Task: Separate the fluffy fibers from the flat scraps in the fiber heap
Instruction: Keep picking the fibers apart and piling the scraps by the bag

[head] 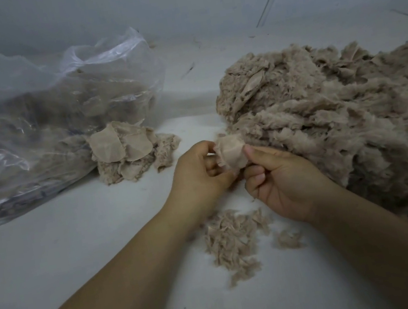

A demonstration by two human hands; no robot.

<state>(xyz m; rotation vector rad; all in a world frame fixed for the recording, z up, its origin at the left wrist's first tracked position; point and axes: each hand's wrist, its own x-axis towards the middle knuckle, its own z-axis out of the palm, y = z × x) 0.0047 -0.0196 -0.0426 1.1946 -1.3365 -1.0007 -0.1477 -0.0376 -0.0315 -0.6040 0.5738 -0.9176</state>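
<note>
Both your hands meet over the white desk, just left of the big fiber heap. Your left hand has its fingers curled, pinching the left edge of a flat scrap with fuzz clinging along its margin. Your right hand pinches the same scrap from the right, thumb pressed on its face, the other fingers folded into the palm. Each grip is closed on the scrap; the scrap is held above the desk, touching or nearly touching the heap's near edge, I cannot tell which.

Below your wrists lies a small pile of loose fluffy fibers, apart from the heap. To the left, a stack of flat scraps rests against a clear plastic bag that holds more tan material. The heap fills the right side of the desk, with a flat piece visible near its top.
</note>
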